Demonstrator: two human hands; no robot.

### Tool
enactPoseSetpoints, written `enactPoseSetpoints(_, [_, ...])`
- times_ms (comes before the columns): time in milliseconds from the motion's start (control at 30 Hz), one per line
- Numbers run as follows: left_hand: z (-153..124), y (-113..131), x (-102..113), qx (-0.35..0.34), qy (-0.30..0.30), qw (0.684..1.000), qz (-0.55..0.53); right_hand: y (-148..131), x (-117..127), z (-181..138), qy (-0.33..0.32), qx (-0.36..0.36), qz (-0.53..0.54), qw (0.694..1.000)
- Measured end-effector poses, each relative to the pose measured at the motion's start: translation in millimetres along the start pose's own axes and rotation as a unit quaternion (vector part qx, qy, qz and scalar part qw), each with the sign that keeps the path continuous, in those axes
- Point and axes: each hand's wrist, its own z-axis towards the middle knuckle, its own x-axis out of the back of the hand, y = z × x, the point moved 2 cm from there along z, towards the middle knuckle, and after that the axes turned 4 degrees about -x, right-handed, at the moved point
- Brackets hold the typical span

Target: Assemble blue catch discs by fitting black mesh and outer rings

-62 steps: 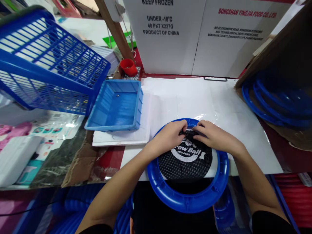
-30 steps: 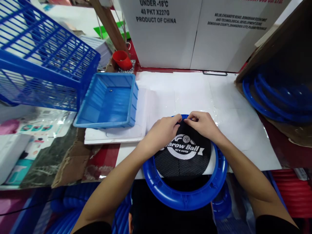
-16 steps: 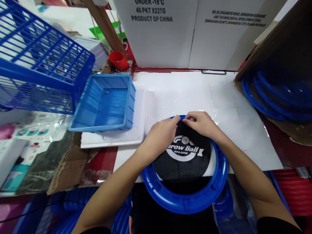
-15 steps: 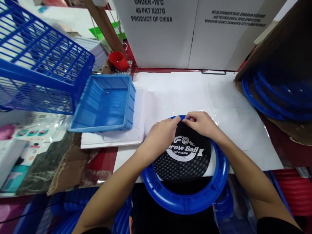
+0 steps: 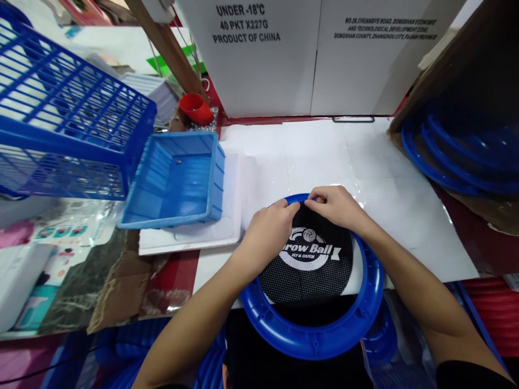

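Note:
A blue plastic ring (image 5: 312,341) lies at the near edge of the white-covered table, its front part sticking out past the edge. Inside it is a black mesh disc (image 5: 310,283) printed "Throw Ball, Fly & Catch" in white. My left hand (image 5: 279,224) is closed, thumb and fingers pinching the mesh's far edge by the ring's rim. Close beside it, my right hand (image 5: 333,204) pinches the same edge a little to the right. The fingertips of both hands nearly meet at the top of the ring. White table shows between the mesh and the ring at right.
A light blue tray (image 5: 174,178) stands on a white foam slab at left, near a dark blue basket (image 5: 81,108) and a red cup (image 5: 196,109). A white carton (image 5: 259,70) stands behind. More blue rings (image 5: 441,162) lie in a cardboard box at right.
The view has shifted slightly. Both hands stay at the top of the ring, pinching the mesh edge, with only tiny finger movement.

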Motion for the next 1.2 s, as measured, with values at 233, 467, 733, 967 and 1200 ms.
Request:
enactPoseSetpoints(233, [-1,3,-5,-0.001,-0.019,0.997,0.071,0,0,0,0.001,-0.013,0.012,1.000])
enactPoseSetpoints(467, [-3,12,-3,-0.033,-0.033,0.989,0.141,0,2,5,-0.003,-0.039,0.021,0.999])
enactPoseSetpoints(733, [3,8,-5,-0.051,-0.007,0.991,0.124,10,1,5,-0.007,0.024,0.052,0.998])
enactPoseSetpoints(967, [-25,3,10,-0.091,0.149,0.983,0.066,20,-6,3,0.048,0.114,0.040,0.992])
enactPoseSetpoints(1200, [-81,33,-40,-0.200,-0.030,0.979,0.019,23,-1,22,0.080,0.146,0.055,0.984])
